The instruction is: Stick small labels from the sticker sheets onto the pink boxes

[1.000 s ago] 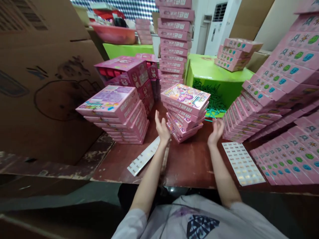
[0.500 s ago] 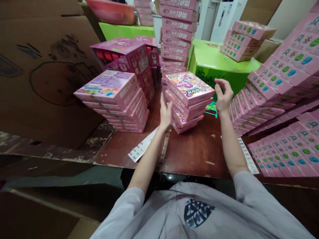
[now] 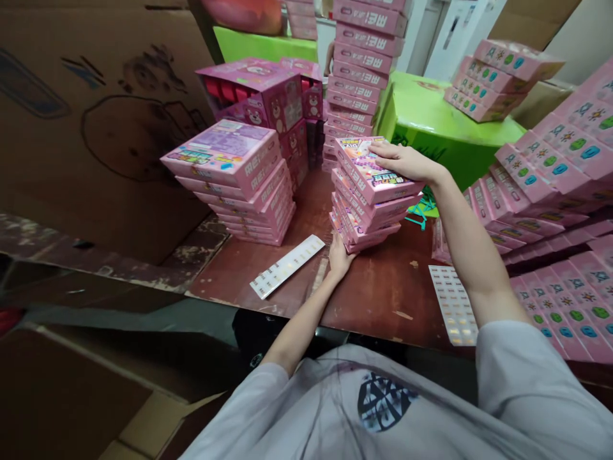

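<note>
A leaning stack of pink boxes [image 3: 366,220] stands in front of me, its top box [image 3: 357,163] printed with a colourful picture. My right hand [image 3: 400,161] lies on that top box with its fingers stretched out flat. Down at the near lower left corner of the stack, my left hand [image 3: 341,257] grips the bottom boxes; its fingers are partly hidden by them. Left of it a white sticker sheet [image 3: 287,265] lies on the brown table [image 3: 373,294]. A second sticker sheet [image 3: 453,303] lies by my right forearm, and teal plastic pieces [image 3: 421,212] show behind the stack.
Another pink box stack [image 3: 230,172] stands to the left, before purple bear-print boxes [image 3: 268,96]. A tall box tower [image 3: 359,70] rises behind. Many pink boxes [image 3: 560,153] line the right side. Green cartons [image 3: 416,115] stand at the back, a large brown carton [image 3: 110,185] at the left.
My right hand has moved from beside the stack onto its top box. My left hand has slid down from the stack's left side to its base. The view has shifted slightly.
</note>
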Demonstrator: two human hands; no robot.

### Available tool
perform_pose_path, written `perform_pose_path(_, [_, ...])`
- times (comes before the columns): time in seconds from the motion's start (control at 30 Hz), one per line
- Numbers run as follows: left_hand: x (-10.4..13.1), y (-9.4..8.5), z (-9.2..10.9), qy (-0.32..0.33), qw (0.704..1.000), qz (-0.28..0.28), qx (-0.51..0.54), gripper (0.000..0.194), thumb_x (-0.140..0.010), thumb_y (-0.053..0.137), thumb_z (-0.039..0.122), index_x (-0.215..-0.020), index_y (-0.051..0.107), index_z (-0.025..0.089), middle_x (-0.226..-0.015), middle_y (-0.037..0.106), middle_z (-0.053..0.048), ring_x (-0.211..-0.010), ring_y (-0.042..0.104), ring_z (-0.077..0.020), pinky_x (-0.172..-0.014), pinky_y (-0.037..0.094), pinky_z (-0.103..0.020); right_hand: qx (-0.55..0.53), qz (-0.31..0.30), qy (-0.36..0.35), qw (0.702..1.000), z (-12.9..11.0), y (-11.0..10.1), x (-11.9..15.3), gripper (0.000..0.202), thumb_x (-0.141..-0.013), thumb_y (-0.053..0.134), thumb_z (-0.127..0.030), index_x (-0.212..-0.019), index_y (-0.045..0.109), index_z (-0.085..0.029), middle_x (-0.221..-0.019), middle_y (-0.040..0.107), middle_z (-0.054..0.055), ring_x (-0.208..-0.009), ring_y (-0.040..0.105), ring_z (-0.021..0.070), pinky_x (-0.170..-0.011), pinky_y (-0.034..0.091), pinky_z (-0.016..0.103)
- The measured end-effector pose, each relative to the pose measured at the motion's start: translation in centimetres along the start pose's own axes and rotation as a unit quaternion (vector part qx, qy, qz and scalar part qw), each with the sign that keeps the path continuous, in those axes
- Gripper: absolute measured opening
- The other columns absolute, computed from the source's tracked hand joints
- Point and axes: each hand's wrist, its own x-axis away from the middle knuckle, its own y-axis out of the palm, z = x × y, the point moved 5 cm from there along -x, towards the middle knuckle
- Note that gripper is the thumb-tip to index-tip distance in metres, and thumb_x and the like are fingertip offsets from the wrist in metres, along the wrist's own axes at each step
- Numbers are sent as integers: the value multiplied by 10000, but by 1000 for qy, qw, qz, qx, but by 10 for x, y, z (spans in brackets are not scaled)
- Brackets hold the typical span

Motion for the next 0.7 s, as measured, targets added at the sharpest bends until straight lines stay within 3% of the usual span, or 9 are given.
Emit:
perform_pose_path(0.17, [9,-4,3,15,999,-46,-3,873,-719,778,277,-1457,340,113,-1496,421,-225,-1429,350,-354,-1211,145,-556,55,6,26,998,-15,-4,21,545,-949,421,-509,-1433,483,-266,-1520,422,10,-1453,341,263,-1224,191,540])
perform_pose_path(0.27, [27,-11,10,35,996,-82,10,848,-713,779,286,-1450,383,146,-1467,480,-187,-1397,413,-331,-1216,176,-524,115,21,35,993,-32,-6,49,562,-955,395,-524,-1414,514,-222,-1481,478,43,-1396,423,293,-1167,299,530])
perform_pose_path(0.43, [91,-29,19,-16,988,-128,79,865,-723,767,317,-1482,379,174,-1476,475,-182,-1412,388,-338,-1133,360,-501,194,16,9,981,-87,-8,108,524,-967,372,-506,-1308,604,-183,-1309,635,89,-1131,609,284,-963,453,420])
perform_pose_path(0.53, [137,-44,33,-51,981,-142,124,807,-711,785,339,-1438,464,195,-1428,538,-159,-1371,447,-344,-1111,390,-505,209,-21,29,977,-108,-20,119,498,-980,340,-498,-1160,682,-183,-1092,713,92,-913,644,244,-847,461,376])
perform_pose_path(0.6, [160,-57,49,-73,976,-150,140,759,-680,814,352,-1376,545,208,-1362,604,-132,-1324,504,-345,-1086,423,-498,195,-61,93,974,-97,-33,107,526,-962,368,-564,-1017,737,-192,-907,721,69,-749,615,210,-780,454,369])
perform_pose_path(0.7, [167,-81,81,-102,970,-158,152,741,-623,854,364,-1307,614,210,-1259,678,-95,-1188,623,-325,-1028,490,-463,50,-100,215,970,-53,-39,74,468,-880,566,-550,-740,743,-139,-666,649,19,-576,493,130,-712,447,347])
